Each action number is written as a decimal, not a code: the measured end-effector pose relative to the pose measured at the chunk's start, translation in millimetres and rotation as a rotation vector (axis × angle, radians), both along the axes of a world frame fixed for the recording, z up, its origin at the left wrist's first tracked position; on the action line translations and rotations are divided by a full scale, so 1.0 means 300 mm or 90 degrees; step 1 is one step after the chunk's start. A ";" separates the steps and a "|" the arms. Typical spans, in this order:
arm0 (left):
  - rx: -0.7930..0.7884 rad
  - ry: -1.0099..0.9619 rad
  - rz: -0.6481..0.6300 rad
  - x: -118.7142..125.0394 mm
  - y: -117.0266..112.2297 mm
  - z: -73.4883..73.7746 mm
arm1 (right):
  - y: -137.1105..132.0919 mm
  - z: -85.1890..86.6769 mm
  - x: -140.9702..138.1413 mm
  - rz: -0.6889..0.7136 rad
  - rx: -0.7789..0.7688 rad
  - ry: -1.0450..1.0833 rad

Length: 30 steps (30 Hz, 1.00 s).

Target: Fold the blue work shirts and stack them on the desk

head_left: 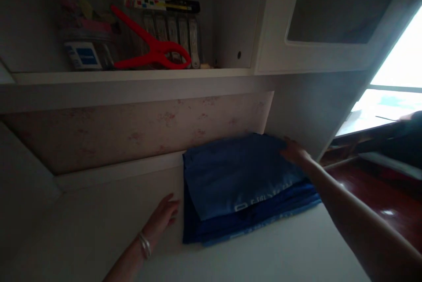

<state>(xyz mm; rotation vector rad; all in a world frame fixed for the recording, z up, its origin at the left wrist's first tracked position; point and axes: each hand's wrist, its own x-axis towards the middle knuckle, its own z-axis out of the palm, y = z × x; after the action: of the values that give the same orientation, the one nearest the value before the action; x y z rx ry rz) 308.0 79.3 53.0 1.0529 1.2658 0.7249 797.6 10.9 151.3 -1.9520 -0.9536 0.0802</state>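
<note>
A folded blue cloth with pale lettering near its front edge lies on a white surface, pushed into the back right corner. My right hand rests flat on the cloth's far right edge, fingers spread. My left hand, a bracelet on its wrist, lies on the white surface just left of the cloth's front left side, fingertips close to the fabric. Neither hand holds anything.
Above is a shelf with a large red clip, a pack of several clips, and a jar. A floral panel backs the surface. A white cabinet side stands right; beyond it, a dark red floor and bright window.
</note>
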 end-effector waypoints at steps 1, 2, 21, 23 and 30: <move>0.007 0.014 0.007 -0.067 -0.029 -0.066 | -0.024 -0.056 -0.053 0.007 -0.010 -0.003; 0.001 0.018 0.018 -0.139 -0.061 -0.123 | -0.051 -0.120 -0.127 0.036 -0.013 0.013; 0.038 -0.088 0.172 -0.421 -0.190 -0.266 | -0.120 -0.630 -1.373 0.467 -0.030 0.371; 0.023 -0.100 0.145 -0.423 -0.186 -0.272 | -0.120 -0.622 -1.362 0.451 -0.030 0.380; 0.027 -0.122 0.075 -0.417 -0.189 -0.240 | -0.103 -0.632 -1.349 0.463 -0.066 0.423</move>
<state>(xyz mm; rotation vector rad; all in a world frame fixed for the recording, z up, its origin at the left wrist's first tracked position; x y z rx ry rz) 183.1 22.5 -19.1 0.9255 1.1581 0.9244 392.7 -20.0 -38.2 -1.4052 -1.1436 1.1312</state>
